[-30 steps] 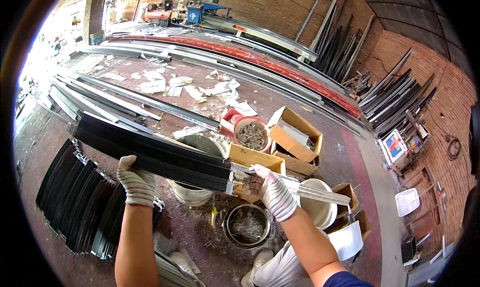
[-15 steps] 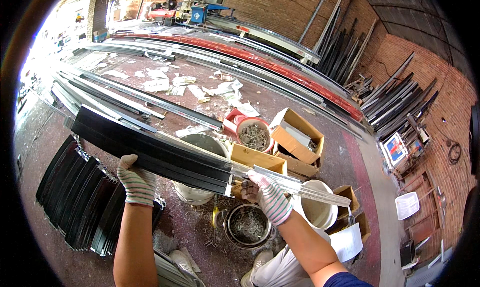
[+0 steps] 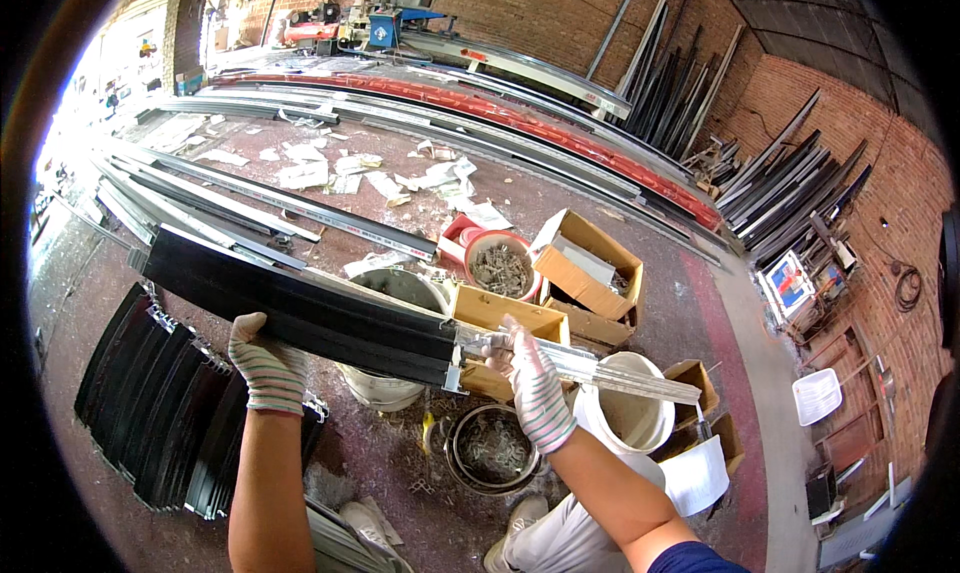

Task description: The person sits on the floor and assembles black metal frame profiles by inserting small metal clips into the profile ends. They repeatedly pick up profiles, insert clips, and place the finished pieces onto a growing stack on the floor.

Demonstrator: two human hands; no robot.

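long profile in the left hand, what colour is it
Black long profile, seen in the head view.

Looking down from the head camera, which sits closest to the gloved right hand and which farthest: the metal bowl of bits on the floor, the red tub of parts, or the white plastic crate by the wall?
From the right hand:
1. Metal bowl, just below it on the floor.
2. Red tub, beyond it, past the cardboard boxes.
3. White crate, far right, by the brick wall.
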